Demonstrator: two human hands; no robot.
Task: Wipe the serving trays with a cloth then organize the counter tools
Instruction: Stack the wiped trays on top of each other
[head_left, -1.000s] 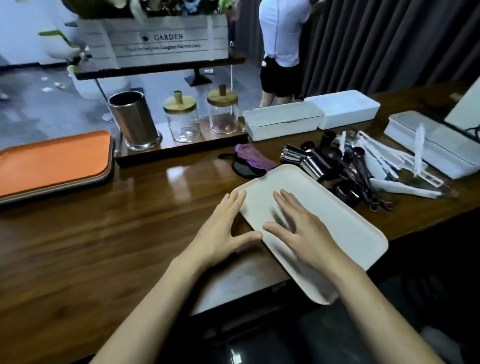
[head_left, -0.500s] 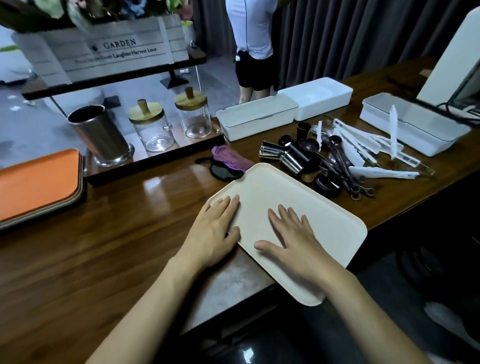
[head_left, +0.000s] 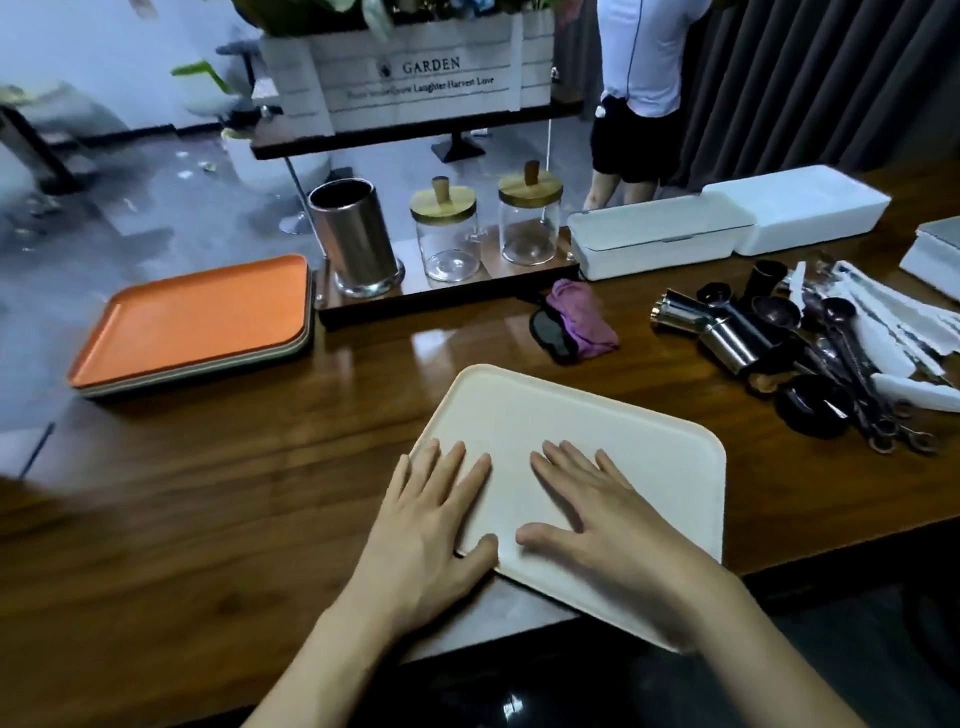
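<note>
A cream serving tray (head_left: 582, 415) lies on the wooden counter (head_left: 218, 493), its near corner hanging over the front edge. My left hand (head_left: 436, 525) rests flat on the tray's left edge, fingers spread. My right hand (head_left: 597, 514) lies flat on the tray's surface beside it. Neither hand holds anything. A purple cloth (head_left: 582, 317) lies crumpled behind the tray, partly on a small black item (head_left: 553, 332). A stack of trays with an orange one on top (head_left: 197, 322) sits at the left. A heap of dark measuring spoons and metal jiggers (head_left: 789, 353) lies to the right.
Behind the tray a dark board carries a steel cylinder (head_left: 356, 239) and two lidded glass jars (head_left: 447, 234). Two white lidded boxes (head_left: 660, 239) stand at the back right, with white plastic utensils (head_left: 893, 322) by the spoons. A person (head_left: 639, 93) stands beyond the counter.
The view has swung left, bringing the orange tray stack fully into sight. The cream tray has turned a little under my hands, which still lie flat on it.
</note>
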